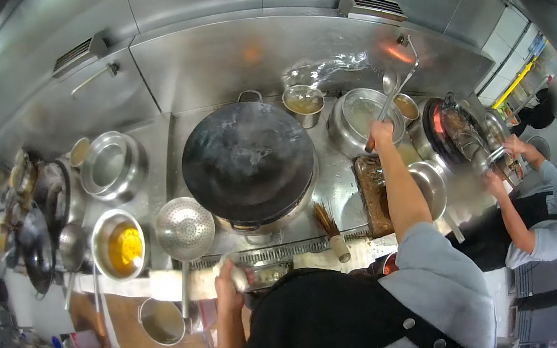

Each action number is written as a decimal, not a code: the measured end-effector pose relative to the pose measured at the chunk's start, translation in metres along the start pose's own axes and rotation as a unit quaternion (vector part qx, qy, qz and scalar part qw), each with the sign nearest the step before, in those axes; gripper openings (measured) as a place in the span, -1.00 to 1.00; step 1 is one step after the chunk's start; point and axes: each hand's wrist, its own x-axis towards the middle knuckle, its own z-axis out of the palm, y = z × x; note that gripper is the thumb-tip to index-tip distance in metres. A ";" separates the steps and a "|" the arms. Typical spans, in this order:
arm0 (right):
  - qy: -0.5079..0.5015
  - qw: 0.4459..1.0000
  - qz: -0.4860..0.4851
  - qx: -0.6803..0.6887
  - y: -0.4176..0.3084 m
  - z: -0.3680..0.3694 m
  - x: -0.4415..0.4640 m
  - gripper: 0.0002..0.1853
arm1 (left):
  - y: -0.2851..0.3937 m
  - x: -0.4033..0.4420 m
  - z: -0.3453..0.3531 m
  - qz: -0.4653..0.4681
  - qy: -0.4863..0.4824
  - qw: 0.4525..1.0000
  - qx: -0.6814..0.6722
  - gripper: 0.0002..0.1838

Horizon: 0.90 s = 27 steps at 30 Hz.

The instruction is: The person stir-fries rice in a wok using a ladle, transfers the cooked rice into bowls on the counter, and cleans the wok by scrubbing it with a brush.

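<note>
My right hand [380,135] is stretched forward, closed around the handle of a metal ladle [390,81]. The ladle's bowl points away from me, above a large steel pot [360,109] and close to a swing tap [413,55]. Near the counter's front edge, my left hand [228,278] is closed on a whitish cloth [239,276]. Between my hands and the back wall, a large dark wok [249,164] sits on the burner, with light haze over its surface. Its near handle lies a little beyond my left hand.
A perforated strainer [185,228] and a bowl with yellow-orange contents [120,245] stand left of the wok. A bamboo brush [330,231] lies right of it, beside a dark rectangular tray [372,196]. A pot [162,321] stands lower left. A co-worker [513,219] handles another wok at right.
</note>
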 end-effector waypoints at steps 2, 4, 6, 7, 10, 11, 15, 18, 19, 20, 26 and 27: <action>0.013 0.991 -0.026 -0.132 0.052 -0.007 -0.008 -0.76 | 0.006 0.014 0.020 -0.016 -0.015 0.999 -0.034 -0.43; -0.055 0.981 0.046 -0.178 0.063 -0.012 -0.027 -0.79 | 0.020 0.023 0.044 -0.045 -0.029 0.997 -0.060 -0.32; -0.138 0.976 0.148 -0.078 0.067 -0.020 -0.039 -0.81 | 0.033 0.031 0.067 -0.041 0.023 0.999 -0.018 -0.27; -0.182 0.960 0.207 0.049 0.063 -0.027 -0.045 -0.83 | 0.038 0.037 0.079 -0.041 0.046 0.998 0.006 -0.25; -0.209 0.834 0.308 0.407 0.030 -0.050 -0.078 -0.81 | 0.044 0.067 0.095 -0.052 0.061 0.997 0.007 -0.36; -0.198 0.769 0.323 0.515 0.023 -0.054 -0.088 -0.79 | 0.044 0.079 0.097 -0.057 0.064 0.996 0.040 -0.45; -0.306 0.703 0.289 0.574 0.024 -0.071 -0.127 -0.76 | 0.025 0.114 0.084 0.020 0.043 0.996 0.080 -0.78; -0.317 0.705 0.272 0.574 -0.015 -0.084 -0.180 -0.87 | 0.009 0.116 0.079 0.109 0.044 0.991 0.060 -0.77; -0.330 0.697 0.267 0.578 -0.022 -0.086 -0.196 -0.85 | 0.008 0.119 0.078 0.114 0.049 0.990 0.061 -0.72; -0.334 0.702 0.259 0.574 -0.029 -0.087 -0.214 -0.79 | 0.008 0.121 0.075 0.120 0.056 0.990 0.058 -0.67; -0.371 0.699 0.303 0.530 -0.051 -0.081 -0.328 -0.73 | 0.062 0.058 0.038 -0.038 0.009 0.995 0.093 -0.61; -0.374 0.703 0.313 0.517 -0.055 -0.076 -0.342 -0.73 | 0.058 0.051 0.011 -0.008 -0.025 0.991 0.134 -0.61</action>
